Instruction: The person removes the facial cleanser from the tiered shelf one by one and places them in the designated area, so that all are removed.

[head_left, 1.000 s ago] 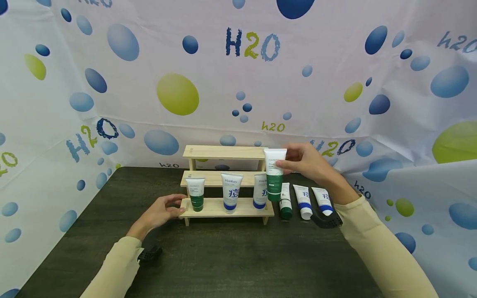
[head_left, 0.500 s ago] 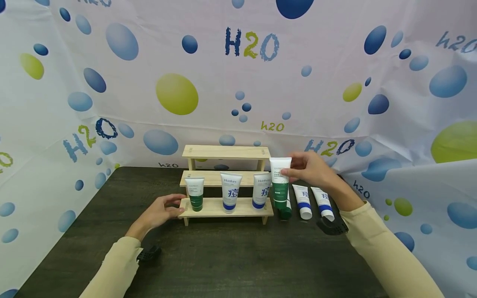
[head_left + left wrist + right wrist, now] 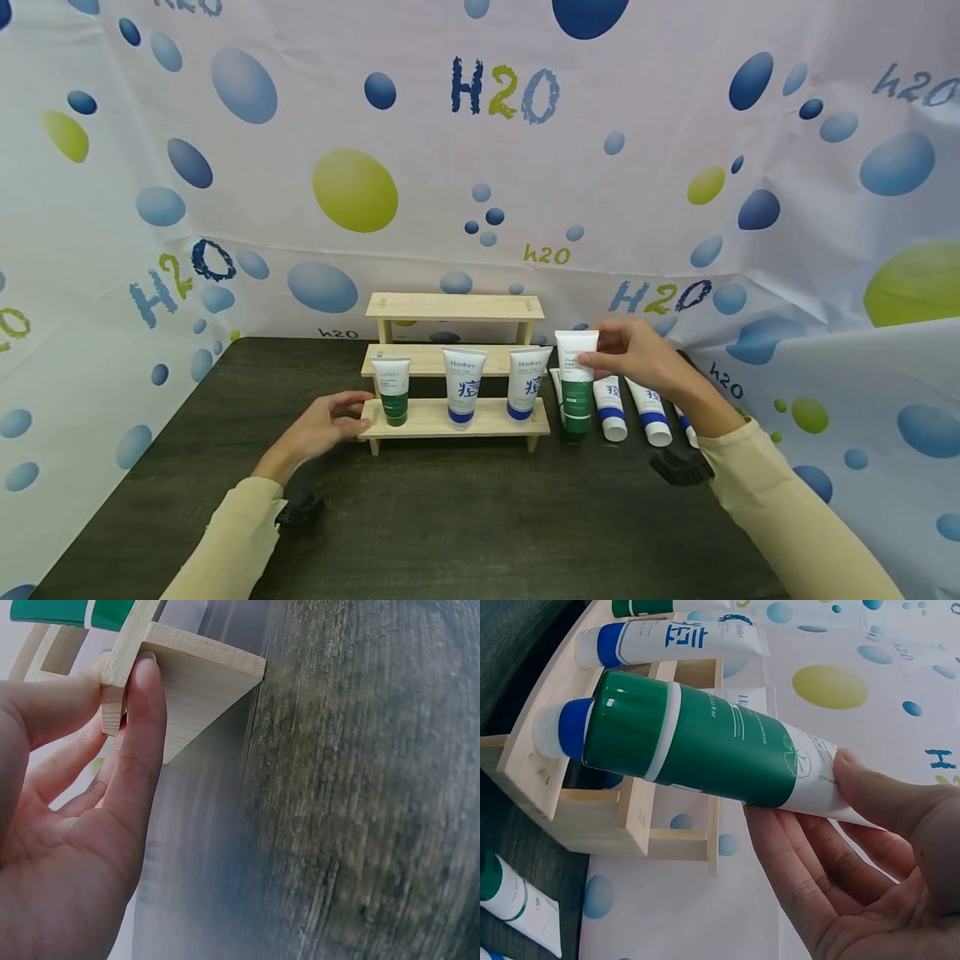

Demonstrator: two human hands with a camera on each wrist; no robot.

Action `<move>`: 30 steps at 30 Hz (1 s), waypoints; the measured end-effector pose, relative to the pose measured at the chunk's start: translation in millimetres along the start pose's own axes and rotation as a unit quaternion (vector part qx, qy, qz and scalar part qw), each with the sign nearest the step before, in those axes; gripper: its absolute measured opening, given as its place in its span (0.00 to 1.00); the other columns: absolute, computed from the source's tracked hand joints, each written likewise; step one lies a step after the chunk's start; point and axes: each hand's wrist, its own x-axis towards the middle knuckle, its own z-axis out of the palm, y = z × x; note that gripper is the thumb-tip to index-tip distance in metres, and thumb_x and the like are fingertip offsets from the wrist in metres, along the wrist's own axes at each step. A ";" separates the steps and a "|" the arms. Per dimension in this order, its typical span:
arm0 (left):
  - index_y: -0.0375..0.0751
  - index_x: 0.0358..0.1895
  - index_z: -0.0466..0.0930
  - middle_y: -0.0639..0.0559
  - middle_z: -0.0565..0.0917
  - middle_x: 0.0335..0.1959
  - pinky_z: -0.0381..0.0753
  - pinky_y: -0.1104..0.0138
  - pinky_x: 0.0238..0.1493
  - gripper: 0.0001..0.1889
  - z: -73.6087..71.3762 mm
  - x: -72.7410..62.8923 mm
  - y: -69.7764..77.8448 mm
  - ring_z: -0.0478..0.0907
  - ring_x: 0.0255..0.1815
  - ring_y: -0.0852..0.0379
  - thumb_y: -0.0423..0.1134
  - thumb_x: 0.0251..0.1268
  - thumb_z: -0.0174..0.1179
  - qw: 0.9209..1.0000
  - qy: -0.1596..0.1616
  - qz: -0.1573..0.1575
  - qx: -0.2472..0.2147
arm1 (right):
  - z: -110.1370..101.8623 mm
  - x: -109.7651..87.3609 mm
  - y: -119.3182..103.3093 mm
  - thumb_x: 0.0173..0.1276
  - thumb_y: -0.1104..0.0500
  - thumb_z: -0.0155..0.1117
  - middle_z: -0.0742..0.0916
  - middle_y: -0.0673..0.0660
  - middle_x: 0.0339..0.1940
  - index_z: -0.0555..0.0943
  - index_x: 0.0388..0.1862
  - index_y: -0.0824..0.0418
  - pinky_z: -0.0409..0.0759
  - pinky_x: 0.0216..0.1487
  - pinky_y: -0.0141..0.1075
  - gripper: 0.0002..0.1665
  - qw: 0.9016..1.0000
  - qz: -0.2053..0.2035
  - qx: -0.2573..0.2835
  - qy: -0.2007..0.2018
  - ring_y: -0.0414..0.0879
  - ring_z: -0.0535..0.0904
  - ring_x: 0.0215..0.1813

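In the head view my left hand (image 3: pixel 324 429) is at the left end of a three-step wooden display rack (image 3: pixel 456 307). The left wrist view shows its thumb and fingers pinching the end of the rack's lowest board (image 3: pixel 116 686). My right hand (image 3: pixel 641 362) pinches a white-and-green squeeze tube (image 3: pixel 577 392) near its flat white end, green cap down, just right of the rack. On the lowest step stand a smaller white-and-green tube (image 3: pixel 393 396) and two white-and-blue tubes, one in the middle (image 3: pixel 463 387) and one at the right (image 3: pixel 527 387).
Several tubes lie on the dark table (image 3: pixel 480 517) right of the rack, among them two white-and-blue ones (image 3: pixel 611 408) (image 3: pixel 649 412). One white tube (image 3: pixel 556 385) is partly hidden behind the held tube. A dotted sheet (image 3: pixel 480 150) hangs behind.
My right hand has moved down and to the right with the white-and-green tube, from in front of the rack's right end to beside it. The left hand stays on the rack.
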 end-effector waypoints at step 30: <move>0.31 0.75 0.66 0.27 0.72 0.70 0.85 0.53 0.54 0.32 0.9 0.0 -3.9 0.83 0.61 0.40 0.39 0.73 0.65 1.000 -0.008 0.015 -0.017 | -13.7 -33.7 39.6 0.74 0.61 0.68 0.88 0.68 0.45 0.80 0.54 0.73 0.89 0.40 0.39 0.17 1.000 0.026 0.000 0.008 0.42 0.88 0.40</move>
